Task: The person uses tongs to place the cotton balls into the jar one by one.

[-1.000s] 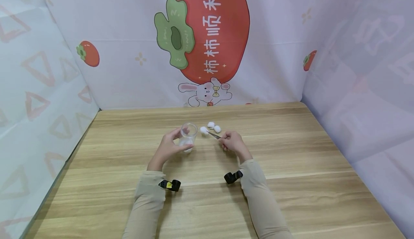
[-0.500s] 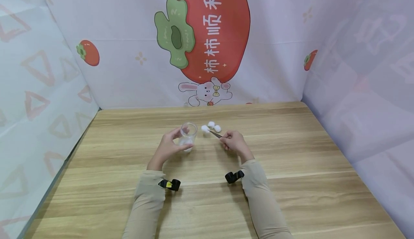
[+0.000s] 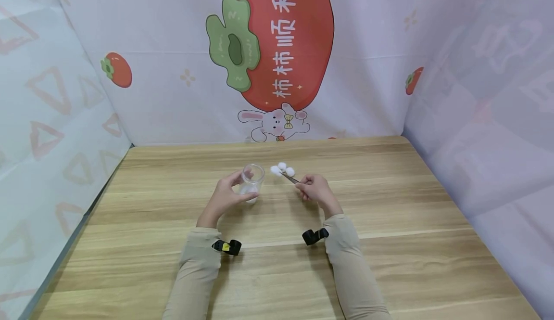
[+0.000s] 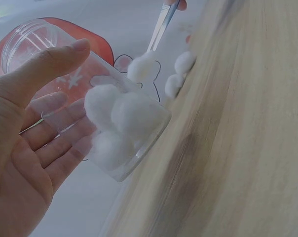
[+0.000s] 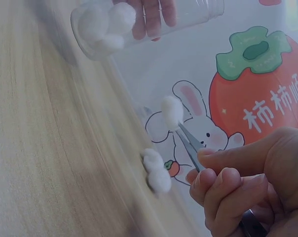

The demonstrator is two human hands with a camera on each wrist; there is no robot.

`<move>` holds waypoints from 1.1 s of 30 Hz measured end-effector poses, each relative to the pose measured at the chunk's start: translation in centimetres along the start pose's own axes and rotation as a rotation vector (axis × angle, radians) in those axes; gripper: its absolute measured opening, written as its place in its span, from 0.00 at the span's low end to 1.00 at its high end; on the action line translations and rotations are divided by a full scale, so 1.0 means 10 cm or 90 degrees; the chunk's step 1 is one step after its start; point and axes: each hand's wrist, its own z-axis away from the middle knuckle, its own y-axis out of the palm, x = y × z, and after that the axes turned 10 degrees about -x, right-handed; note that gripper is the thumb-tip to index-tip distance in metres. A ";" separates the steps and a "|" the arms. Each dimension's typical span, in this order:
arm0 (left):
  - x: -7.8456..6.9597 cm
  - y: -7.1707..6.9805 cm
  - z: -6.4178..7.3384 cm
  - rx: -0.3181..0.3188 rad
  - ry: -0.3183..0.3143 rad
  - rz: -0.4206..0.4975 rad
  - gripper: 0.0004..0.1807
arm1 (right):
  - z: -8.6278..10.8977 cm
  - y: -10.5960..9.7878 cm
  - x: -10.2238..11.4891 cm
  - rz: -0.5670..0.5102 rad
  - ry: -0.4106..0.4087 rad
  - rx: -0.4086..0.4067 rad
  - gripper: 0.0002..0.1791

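Note:
My left hand (image 3: 225,197) grips a clear jar (image 3: 255,186) round its side, thumb on one side and fingers on the other. The jar is uncapped, and cotton balls (image 4: 136,116) lie at its bottom. Between thumb and fingers, my right hand (image 3: 314,188) pinches metal tweezers (image 5: 192,138). A cotton ball (image 5: 172,111) is caught in the tweezers' tips, raised off the table to the right of the jar in the head view. Two more cotton balls (image 5: 159,180) rest side by side on the table just beyond it.
The wooden table (image 3: 389,214) reaches back to a printed cloth wall (image 3: 173,94) with a large persimmon and a rabbit. Cloth walls also stand at left and right. Both sleeves carry small black wrist cameras (image 3: 315,236).
The tweezers and their cotton ball have shifted slightly right and away from me, closer to the two loose balls in the head view. The left hand and jar have stayed nearly still.

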 end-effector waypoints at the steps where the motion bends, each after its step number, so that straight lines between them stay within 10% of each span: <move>1: 0.00 0.00 0.00 0.001 0.002 -0.001 0.38 | 0.00 0.00 0.01 0.000 -0.002 0.000 0.07; 33: -0.01 -0.02 0.00 0.000 0.003 -0.004 0.38 | 0.13 -0.12 0.15 -0.006 -0.054 0.012 0.08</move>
